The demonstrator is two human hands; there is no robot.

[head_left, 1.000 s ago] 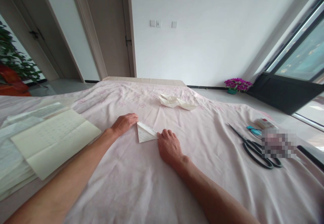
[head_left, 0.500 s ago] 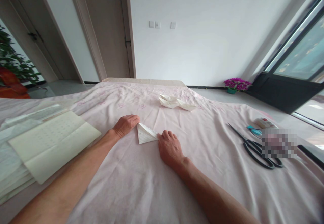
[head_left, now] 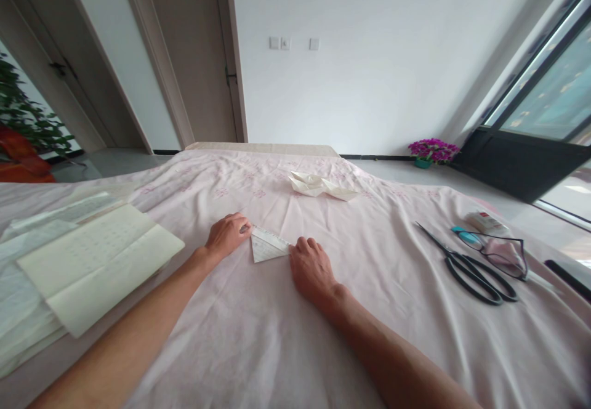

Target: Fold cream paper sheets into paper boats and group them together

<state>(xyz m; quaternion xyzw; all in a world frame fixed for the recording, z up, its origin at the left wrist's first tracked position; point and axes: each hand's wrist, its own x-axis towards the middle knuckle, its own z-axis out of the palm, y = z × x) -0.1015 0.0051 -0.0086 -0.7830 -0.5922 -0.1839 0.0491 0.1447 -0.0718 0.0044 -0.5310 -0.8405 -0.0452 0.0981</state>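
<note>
A small folded paper triangle [head_left: 269,247] with faint markings lies on the pink cloth [head_left: 258,335] between my hands. My left hand [head_left: 229,234] pinches its upper left corner, fingers curled. At the right corner my right hand [head_left: 311,267] is closed, with the tip of the paper under its thumb and fingers. Beyond them sits a folded paper boat shape [head_left: 322,186] in pale paper. To the left is a stack of papers [head_left: 28,310], topped by a creased cream sheet [head_left: 104,261].
On the right lie black-handled scissors [head_left: 475,276], eyeglasses [head_left: 524,261], a small white pack [head_left: 487,223] and a dark flat object [head_left: 567,278] at the edge. Purple flowers [head_left: 433,150] stand on the floor by the wall. The cloth has many wrinkles.
The raised upper flap of the paper triangle now lies flatter along its top edge. My left hand has shifted slightly and its fingers have turned. The right hand stays nearly in place.
</note>
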